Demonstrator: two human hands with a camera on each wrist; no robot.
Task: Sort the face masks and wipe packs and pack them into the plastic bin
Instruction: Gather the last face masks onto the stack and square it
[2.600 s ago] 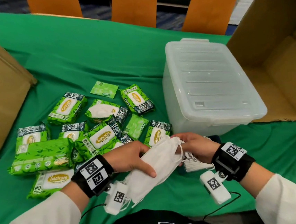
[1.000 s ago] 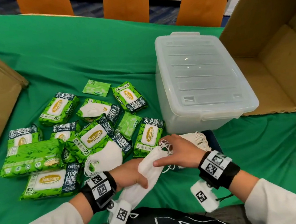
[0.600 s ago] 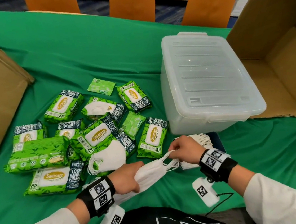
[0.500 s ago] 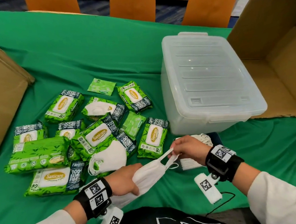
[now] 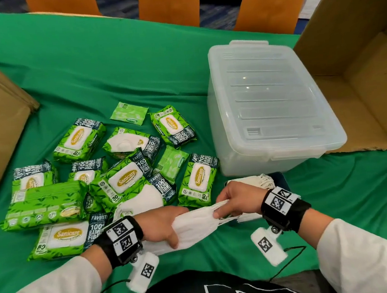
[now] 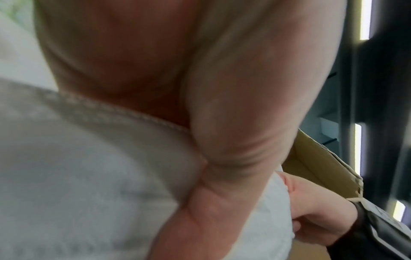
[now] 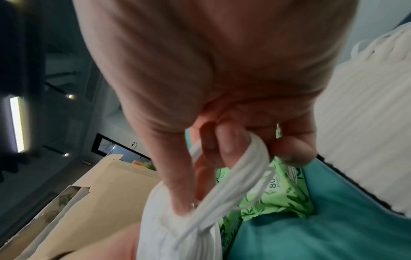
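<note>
White folded face masks (image 5: pixel 195 226), a held bundle, lower centre of the head view: the left hand (image 5: pixel 160 225) is wrapped over the bundle with the thumb underneath; the right hand (image 5: pixel 237 198) pinches the white elastic ear loops (image 5: pixel 221 205) at the bundle's right end. Second stack of white masks (image 5: pixel 259 180) lies on the green tablecloth (image 5: pixel 109 67) just behind the right hand, close to the front wall of the translucent lidded plastic bin (image 5: pixel 271 105), right of centre, lid on. Green wipe packs with white label flaps (image 5: pixel 124 179), scattered and overlapping, centre left; two loose white cup-shaped masks (image 5: pixel 143 198) lie among them. Brown cardboard boxes (image 5: pixel 364 63) at the left and right frame edges. Left wrist view, blurred: left thumb and palm (image 6: pixel 222 105) pressed on white mask fabric (image 6: pixel 77 176); right hand (image 6: pixel 315 211) at lower right. Right wrist view: right fingers (image 7: pixel 227 140) curled round the bunched ear loops (image 7: pixel 235 179), mask bundle (image 7: pixel 177 234) at bottom centre, one green pack (image 7: pixel 280 193) beyond, mask stack (image 7: pixel 367 105) at right.
</note>
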